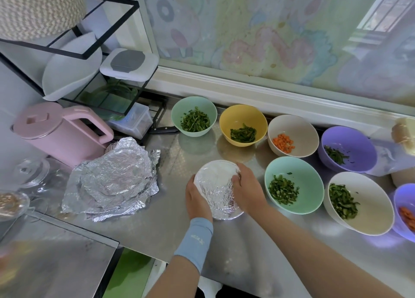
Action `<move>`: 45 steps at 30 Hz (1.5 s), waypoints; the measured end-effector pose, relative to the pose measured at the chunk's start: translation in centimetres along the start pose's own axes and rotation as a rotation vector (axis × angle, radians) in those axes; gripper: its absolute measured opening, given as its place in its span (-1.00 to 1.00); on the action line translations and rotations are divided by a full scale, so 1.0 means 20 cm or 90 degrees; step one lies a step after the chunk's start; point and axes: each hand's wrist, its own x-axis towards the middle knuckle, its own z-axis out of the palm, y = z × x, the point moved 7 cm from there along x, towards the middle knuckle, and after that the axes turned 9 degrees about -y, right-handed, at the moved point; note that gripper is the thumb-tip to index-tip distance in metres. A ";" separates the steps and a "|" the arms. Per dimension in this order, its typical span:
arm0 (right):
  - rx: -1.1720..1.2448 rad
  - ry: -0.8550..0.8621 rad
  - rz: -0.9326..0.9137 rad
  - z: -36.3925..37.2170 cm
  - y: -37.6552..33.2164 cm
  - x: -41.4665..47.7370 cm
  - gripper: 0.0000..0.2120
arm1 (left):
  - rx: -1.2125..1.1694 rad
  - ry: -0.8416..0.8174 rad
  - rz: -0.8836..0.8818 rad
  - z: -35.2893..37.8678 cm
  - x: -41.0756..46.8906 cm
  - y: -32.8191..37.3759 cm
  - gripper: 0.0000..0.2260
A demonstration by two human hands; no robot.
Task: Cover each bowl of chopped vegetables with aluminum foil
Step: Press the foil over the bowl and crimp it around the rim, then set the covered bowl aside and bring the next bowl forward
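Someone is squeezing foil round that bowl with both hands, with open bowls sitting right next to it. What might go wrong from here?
1. The left hand and right hand both grip the foil-covered bowl. Pressing too hard might tear the thin, wrinkled foil or leave gaps at the rim.
2. The right hand works close beside the nearer mint-green bowl, which holds chopped greens and is uncovered. A careless swing could nudge it and spill them.

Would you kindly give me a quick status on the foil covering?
Left hand and right hand grip the foil-covered bowl. Seven open bowls remain. Foil stack at left, unblocked.
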 end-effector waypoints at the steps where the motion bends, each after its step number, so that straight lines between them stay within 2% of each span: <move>1: 0.029 0.014 0.022 0.00 0.02 -0.02 -0.54 | 0.023 -0.018 -0.015 0.01 0.04 0.02 -0.69; 5: 0.107 0.029 0.066 0.02 0.04 -0.07 -0.52 | 0.114 -0.079 -0.038 0.02 0.19 0.08 -0.66; 8: 0.048 0.008 0.087 -0.01 0.02 -0.06 -0.52 | 0.092 0.005 -0.025 -0.07 0.19 0.09 -0.63; 11: -0.026 0.003 0.027 -0.06 -0.06 -0.02 -0.51 | 0.087 0.105 0.017 -0.14 0.05 0.06 -0.65; 14: -0.027 -0.044 -0.010 -0.02 -0.11 0.01 -0.50 | 0.017 0.030 -0.010 -0.06 -0.07 -0.05 -0.66; 20: 0.024 -0.021 0.049 0.03 -0.07 -0.06 -0.44 | 0.046 -0.037 -0.049 -0.05 0.09 -0.01 -0.63; 24: 0.029 -0.027 0.087 0.01 -0.03 -0.07 -0.54 | 0.117 -0.116 -0.069 -0.07 0.17 0.06 -0.64; 27: -0.041 -0.032 0.110 -0.05 -0.03 -0.04 -0.62 | 0.212 -0.132 -0.078 -0.08 0.21 0.13 -0.64; 31: -0.122 0.004 0.037 -0.17 -0.17 0.04 -0.61 | 0.374 -0.123 -0.024 -0.05 0.28 0.31 -0.84; 33: -0.134 -0.007 -0.015 -0.21 -0.28 0.11 -0.65 | 0.392 -0.118 0.005 0.00 0.34 0.44 -0.92; 37: -0.101 -0.056 -0.040 -0.21 -0.47 0.29 -0.66 | 0.518 -0.146 0.064 0.13 0.52 0.70 -0.73; 40: -0.065 -0.098 0.035 -0.18 -0.56 0.43 -0.59 | 0.523 -0.116 0.008 0.17 0.65 0.82 -0.63; 45: -0.039 -0.151 0.154 -0.08 -0.60 0.64 -0.67 | 0.498 -0.116 -0.064 0.23 0.83 0.85 -0.38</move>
